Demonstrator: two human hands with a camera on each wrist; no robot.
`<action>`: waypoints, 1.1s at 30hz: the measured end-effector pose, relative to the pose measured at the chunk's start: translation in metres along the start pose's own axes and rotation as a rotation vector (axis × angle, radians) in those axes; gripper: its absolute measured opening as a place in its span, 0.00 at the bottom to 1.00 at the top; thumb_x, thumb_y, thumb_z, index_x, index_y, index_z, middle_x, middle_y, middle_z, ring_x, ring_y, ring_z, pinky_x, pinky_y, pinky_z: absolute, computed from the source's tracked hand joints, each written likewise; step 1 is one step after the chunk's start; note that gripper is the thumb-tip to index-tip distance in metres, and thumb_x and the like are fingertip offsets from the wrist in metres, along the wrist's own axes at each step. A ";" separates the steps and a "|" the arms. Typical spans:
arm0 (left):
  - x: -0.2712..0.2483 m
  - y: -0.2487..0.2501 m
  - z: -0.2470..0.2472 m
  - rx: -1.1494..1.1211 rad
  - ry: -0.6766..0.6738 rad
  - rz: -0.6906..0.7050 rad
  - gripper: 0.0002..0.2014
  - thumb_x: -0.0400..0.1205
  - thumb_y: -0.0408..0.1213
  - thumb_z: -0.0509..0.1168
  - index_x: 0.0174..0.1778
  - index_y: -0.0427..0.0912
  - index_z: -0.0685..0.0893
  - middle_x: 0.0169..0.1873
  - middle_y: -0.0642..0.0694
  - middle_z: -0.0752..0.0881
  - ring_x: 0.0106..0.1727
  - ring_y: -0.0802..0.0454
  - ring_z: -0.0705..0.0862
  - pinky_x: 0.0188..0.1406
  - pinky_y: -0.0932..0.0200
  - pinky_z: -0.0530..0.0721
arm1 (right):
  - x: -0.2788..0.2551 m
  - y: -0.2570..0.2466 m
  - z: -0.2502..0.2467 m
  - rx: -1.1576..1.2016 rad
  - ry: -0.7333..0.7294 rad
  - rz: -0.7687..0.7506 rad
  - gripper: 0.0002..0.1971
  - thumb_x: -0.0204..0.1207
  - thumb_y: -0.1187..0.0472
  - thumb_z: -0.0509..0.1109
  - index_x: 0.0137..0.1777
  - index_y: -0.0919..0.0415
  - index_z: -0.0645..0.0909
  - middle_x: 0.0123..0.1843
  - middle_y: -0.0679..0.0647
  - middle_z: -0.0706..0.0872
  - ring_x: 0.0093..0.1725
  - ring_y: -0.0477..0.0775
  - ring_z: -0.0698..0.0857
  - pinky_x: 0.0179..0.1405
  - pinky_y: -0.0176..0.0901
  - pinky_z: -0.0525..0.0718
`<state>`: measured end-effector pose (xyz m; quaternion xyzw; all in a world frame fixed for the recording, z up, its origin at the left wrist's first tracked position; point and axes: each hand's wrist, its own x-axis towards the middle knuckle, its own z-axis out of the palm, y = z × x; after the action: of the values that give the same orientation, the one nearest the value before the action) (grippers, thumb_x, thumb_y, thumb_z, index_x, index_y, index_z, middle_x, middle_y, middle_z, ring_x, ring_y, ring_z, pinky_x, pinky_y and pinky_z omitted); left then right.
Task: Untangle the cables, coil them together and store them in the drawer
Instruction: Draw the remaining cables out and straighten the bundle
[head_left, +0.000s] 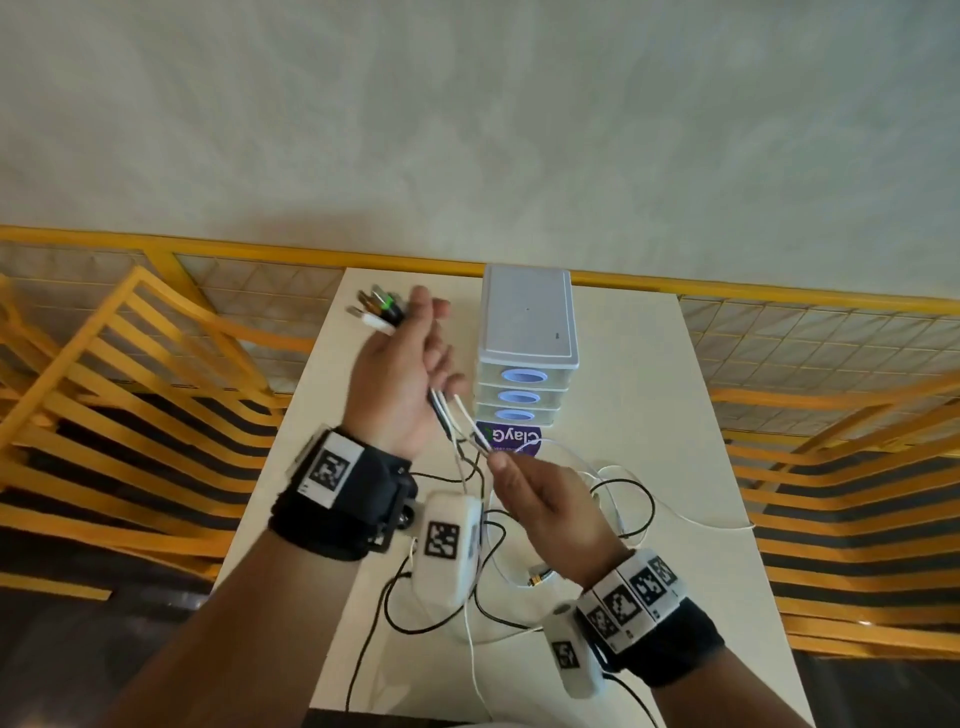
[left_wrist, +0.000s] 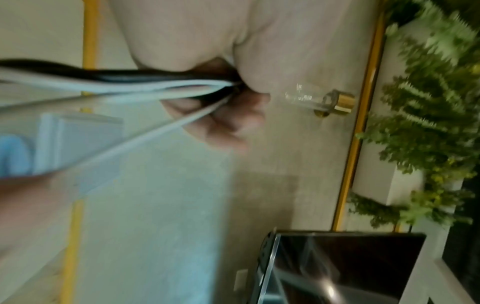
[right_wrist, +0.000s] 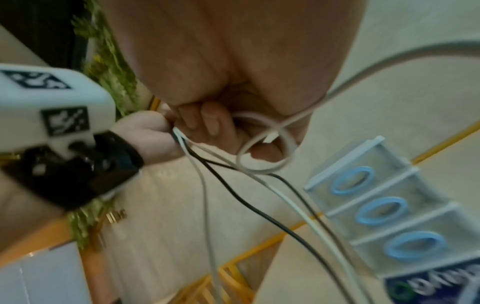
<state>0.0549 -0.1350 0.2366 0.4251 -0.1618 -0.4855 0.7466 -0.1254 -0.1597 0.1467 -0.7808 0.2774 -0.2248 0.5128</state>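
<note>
My left hand (head_left: 410, 374) is raised over the table and grips a bundle of black and white cables (head_left: 452, 415); their plugs (head_left: 376, 309) stick out past the fingers. In the left wrist view the cables (left_wrist: 145, 84) run into the curled fingers. My right hand (head_left: 524, 483) sits just below and right, pinching a white cable (right_wrist: 265, 144) that loops by its fingertips. Slack cable (head_left: 467, 571) trails in loops on the table. A small drawer unit (head_left: 527, 338) with three blue-handled drawers, all closed, stands behind the hands.
The white table (head_left: 675, 415) is narrow, with yellow slatted chairs (head_left: 130, 389) on both sides and a yellow rail (head_left: 260, 249) behind. A purple-labelled pack (head_left: 514, 441) lies in front of the drawer unit. A gold-tipped plug (head_left: 537, 577) rests near my right wrist.
</note>
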 end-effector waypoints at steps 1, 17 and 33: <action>0.004 0.009 -0.003 0.004 0.024 0.021 0.17 0.91 0.49 0.58 0.43 0.44 0.82 0.20 0.53 0.69 0.18 0.59 0.66 0.19 0.64 0.70 | -0.006 0.009 0.000 -0.004 -0.010 0.007 0.24 0.90 0.44 0.56 0.33 0.55 0.66 0.26 0.43 0.67 0.29 0.44 0.66 0.32 0.41 0.67; 0.022 0.044 -0.016 -0.008 0.108 0.015 0.19 0.93 0.51 0.54 0.38 0.48 0.77 0.18 0.55 0.64 0.15 0.60 0.58 0.11 0.66 0.56 | -0.044 0.097 -0.016 -0.014 -0.022 0.198 0.33 0.79 0.24 0.53 0.36 0.57 0.66 0.32 0.44 0.65 0.34 0.46 0.66 0.36 0.42 0.66; 0.005 0.010 -0.007 0.096 0.106 0.001 0.18 0.92 0.48 0.57 0.36 0.47 0.77 0.21 0.55 0.63 0.17 0.60 0.58 0.13 0.66 0.57 | -0.067 0.146 -0.043 -0.298 -0.163 0.468 0.07 0.85 0.45 0.68 0.54 0.26 0.82 0.55 0.34 0.91 0.60 0.42 0.87 0.69 0.44 0.80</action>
<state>0.0675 -0.1341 0.2395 0.4856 -0.1452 -0.4537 0.7330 -0.2323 -0.1911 0.0236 -0.7778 0.4379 0.0062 0.4508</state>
